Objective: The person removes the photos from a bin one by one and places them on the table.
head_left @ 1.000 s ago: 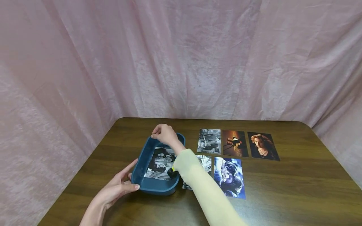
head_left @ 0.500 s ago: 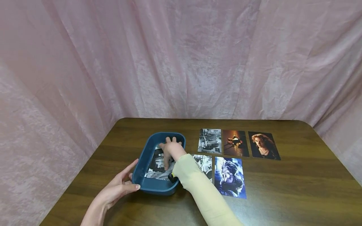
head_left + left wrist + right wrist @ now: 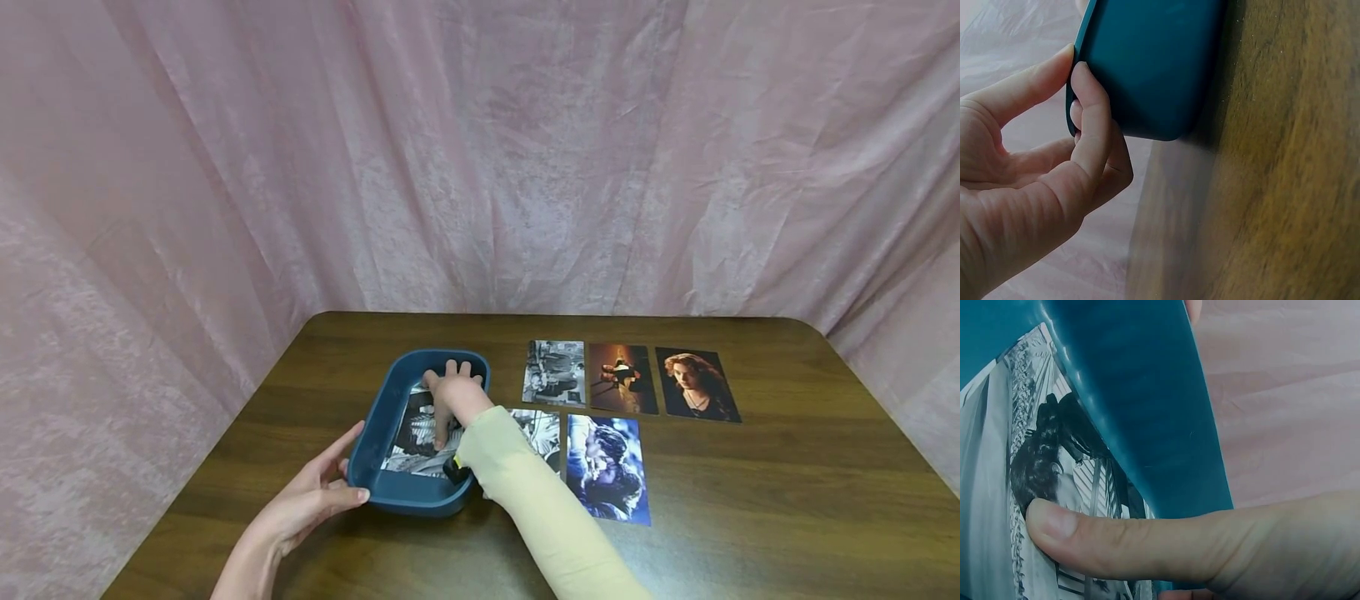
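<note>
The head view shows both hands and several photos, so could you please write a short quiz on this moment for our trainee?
1. True or false: the right hand reaches inside the blue tray.
2. Multiple choice: what do the fingers of the left hand grip?
A) the curtain
B) the yellow sleeve
C) the tray's rim
3. Count: in the head view, how many photos make up the far row, to the right of the tray?

Key:
1. True
2. C
3. Three
</note>
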Available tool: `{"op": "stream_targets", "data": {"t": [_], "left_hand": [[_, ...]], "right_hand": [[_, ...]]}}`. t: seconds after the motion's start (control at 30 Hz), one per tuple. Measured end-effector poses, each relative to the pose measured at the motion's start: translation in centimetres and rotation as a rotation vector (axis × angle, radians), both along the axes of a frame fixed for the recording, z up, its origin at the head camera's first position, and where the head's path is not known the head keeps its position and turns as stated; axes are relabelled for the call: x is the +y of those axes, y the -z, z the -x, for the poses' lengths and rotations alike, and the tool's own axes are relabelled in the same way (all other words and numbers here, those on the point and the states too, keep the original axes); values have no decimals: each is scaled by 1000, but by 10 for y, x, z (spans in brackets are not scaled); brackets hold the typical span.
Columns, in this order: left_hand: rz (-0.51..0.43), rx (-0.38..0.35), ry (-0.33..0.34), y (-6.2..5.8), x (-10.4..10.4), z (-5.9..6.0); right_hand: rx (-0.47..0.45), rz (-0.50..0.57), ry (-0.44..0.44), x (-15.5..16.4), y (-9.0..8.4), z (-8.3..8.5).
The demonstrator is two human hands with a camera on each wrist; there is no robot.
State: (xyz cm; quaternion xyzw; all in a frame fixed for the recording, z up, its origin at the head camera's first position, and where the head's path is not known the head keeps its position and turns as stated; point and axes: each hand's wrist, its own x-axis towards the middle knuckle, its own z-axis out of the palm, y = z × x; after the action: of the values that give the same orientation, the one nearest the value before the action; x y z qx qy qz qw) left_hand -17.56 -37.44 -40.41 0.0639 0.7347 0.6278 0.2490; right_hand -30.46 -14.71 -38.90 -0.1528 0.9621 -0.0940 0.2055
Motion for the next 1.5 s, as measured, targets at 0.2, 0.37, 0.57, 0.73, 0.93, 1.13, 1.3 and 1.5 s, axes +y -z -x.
{"op": "stream_targets", "data": {"t": [0.2,0.37,0.57,0.73,0.93,1.13,1.3,1.5], "left_hand": [[1,4,3,1,-1,0],[5,-2,3,0,-1,0],[-3,-5,8,-3,0,0],[-1,1,18,-4,1,-1],[-3,5,27,-4,3,-2],[-2,-2,16,-5,4,-1],[11,0,11,-6,4,1],[24,7,12,-6,3,3]], "right_hand": [[44,-77,-12,-3,-3,-2],[118,-145,-46,-5,-4,-2],[76,41,-14,-4,-2,0],[41,103,-23,-3,0,3],[-19,131,-41,0,-2,6],[-109,214,23,6,-17,17],[-137,384,35,20,-36,19],[-113,643,16,42,-50,17]]}}
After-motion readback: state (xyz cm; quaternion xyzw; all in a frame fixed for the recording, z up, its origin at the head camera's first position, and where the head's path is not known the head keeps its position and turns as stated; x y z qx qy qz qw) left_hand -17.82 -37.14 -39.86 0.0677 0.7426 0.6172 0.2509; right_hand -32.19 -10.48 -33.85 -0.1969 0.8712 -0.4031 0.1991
